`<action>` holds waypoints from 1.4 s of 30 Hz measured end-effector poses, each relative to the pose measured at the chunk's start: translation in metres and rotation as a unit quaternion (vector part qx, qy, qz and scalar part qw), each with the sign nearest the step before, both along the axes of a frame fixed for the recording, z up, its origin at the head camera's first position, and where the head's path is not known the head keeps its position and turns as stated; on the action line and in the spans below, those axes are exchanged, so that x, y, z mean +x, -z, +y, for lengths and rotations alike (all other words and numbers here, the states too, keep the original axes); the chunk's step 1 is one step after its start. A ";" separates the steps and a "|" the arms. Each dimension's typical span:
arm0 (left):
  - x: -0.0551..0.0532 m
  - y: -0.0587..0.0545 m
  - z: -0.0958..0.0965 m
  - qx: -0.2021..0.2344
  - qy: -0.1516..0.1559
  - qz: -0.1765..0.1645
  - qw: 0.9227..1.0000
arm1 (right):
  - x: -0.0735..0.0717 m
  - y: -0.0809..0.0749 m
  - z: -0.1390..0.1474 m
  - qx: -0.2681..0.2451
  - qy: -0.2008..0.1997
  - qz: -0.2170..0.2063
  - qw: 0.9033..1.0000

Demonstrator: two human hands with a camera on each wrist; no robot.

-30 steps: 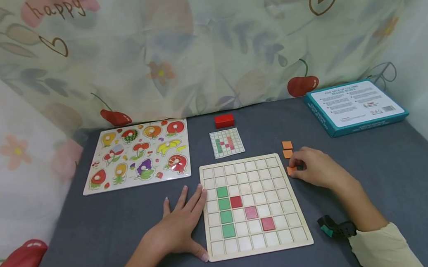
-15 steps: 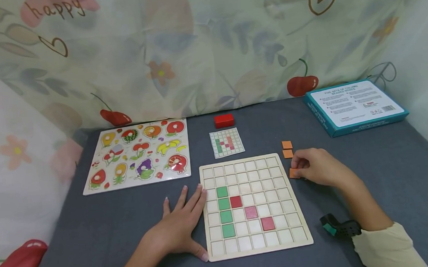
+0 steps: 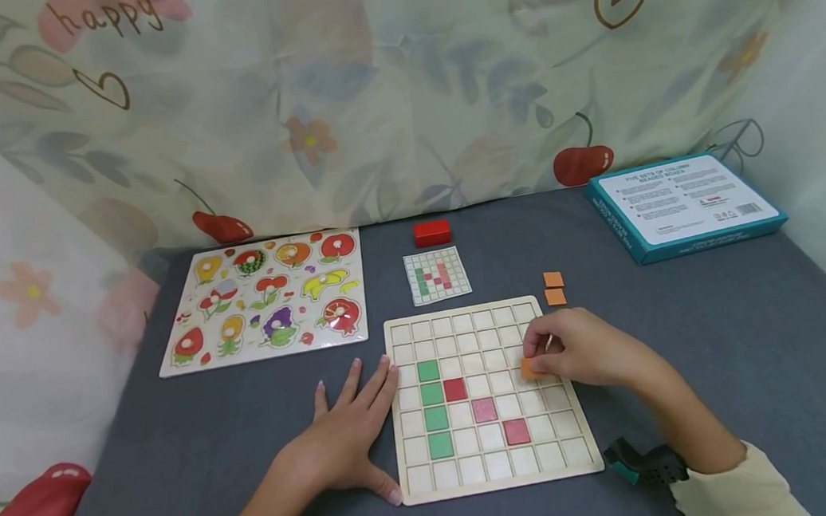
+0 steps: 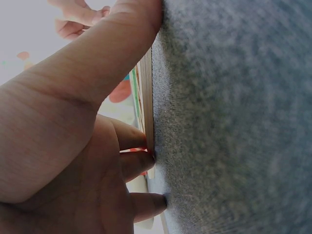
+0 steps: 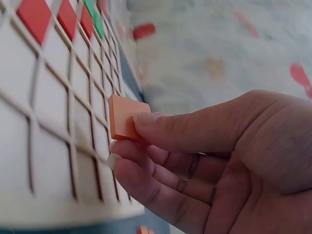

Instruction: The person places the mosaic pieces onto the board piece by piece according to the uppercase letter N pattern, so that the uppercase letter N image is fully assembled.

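Observation:
A pale wooden grid board point(image 3: 495, 467) lies on the dark cloth, with several green tiles point(image 3: 436, 419) in one column and a slanting line of red and pink tiles point(image 3: 516, 432). My right hand point(image 3: 586, 350) pinches an orange square tile point(image 5: 127, 117) between thumb and fingers, over the right side of the board. In the right wrist view the tile is tilted, close over the grid cells. My left hand point(image 3: 344, 439) rests spread on the cloth at the board's left edge, fingertips and thumb touching its side point(image 4: 146, 97).
Two orange tiles point(image 3: 555, 289) lie beyond the board's right corner. A small pattern card point(image 3: 438, 275) and a red block point(image 3: 432, 233) sit behind it. A fruit puzzle board point(image 3: 265, 300) is at the back left, a teal box point(image 3: 686, 205) at the back right.
My right hand has picked up the nearest orange tile from the cloth beside the board and carried it left over the grid. The left hand has stayed in place.

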State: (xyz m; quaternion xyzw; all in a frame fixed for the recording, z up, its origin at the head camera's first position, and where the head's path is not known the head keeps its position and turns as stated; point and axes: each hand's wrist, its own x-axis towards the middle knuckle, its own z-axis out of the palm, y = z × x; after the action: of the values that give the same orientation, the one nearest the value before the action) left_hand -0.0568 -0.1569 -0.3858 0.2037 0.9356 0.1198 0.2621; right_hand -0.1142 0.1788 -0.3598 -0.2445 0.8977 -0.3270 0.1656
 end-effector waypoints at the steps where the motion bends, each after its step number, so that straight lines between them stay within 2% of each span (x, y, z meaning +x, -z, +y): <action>1: 0.000 0.000 0.000 0.001 0.000 0.000 1.000 | 0.002 0.001 -0.004 -0.004 -0.009 -0.001 1.000; 7: 0.000 -0.001 0.000 0.001 0.002 0.002 1.000 | 0.011 0.009 -0.023 -0.016 -0.040 -0.006 0.999; 17: -0.001 -0.002 0.001 -0.001 0.001 0.003 1.000 | 0.016 0.013 -0.033 0.005 -0.045 0.006 0.999; 22: -0.001 -0.002 0.000 -0.001 0.000 0.003 1.000 | 0.017 0.017 -0.034 0.025 -0.055 0.034 0.998; 26: -0.001 -0.002 0.000 0.000 0.002 0.004 1.000 | 0.015 0.016 -0.032 0.019 -0.057 0.054 0.997; 30: -0.002 -0.003 0.000 0.003 0.005 0.003 1.000 | 0.008 0.009 -0.023 0.010 -0.022 0.066 0.998; 33: -0.001 -0.003 0.000 0.001 0.005 0.002 1.000 | -0.004 0.005 -0.010 0.018 0.028 0.081 0.996; 37: -0.001 -0.003 -0.001 -0.001 0.004 0.003 1.000 | -0.024 0.009 0.013 0.049 0.080 0.101 0.990; 42: 0.000 -0.002 -0.001 0.004 0.006 0.002 1.000 | -0.039 0.019 0.033 0.112 0.078 0.094 0.986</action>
State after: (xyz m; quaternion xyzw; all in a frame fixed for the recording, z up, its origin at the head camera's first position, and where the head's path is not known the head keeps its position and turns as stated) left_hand -0.0567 -0.1584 -0.3838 0.2111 0.9344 0.1216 0.2599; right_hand -0.1530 0.2116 -0.3784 -0.1832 0.9565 -0.2120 0.0808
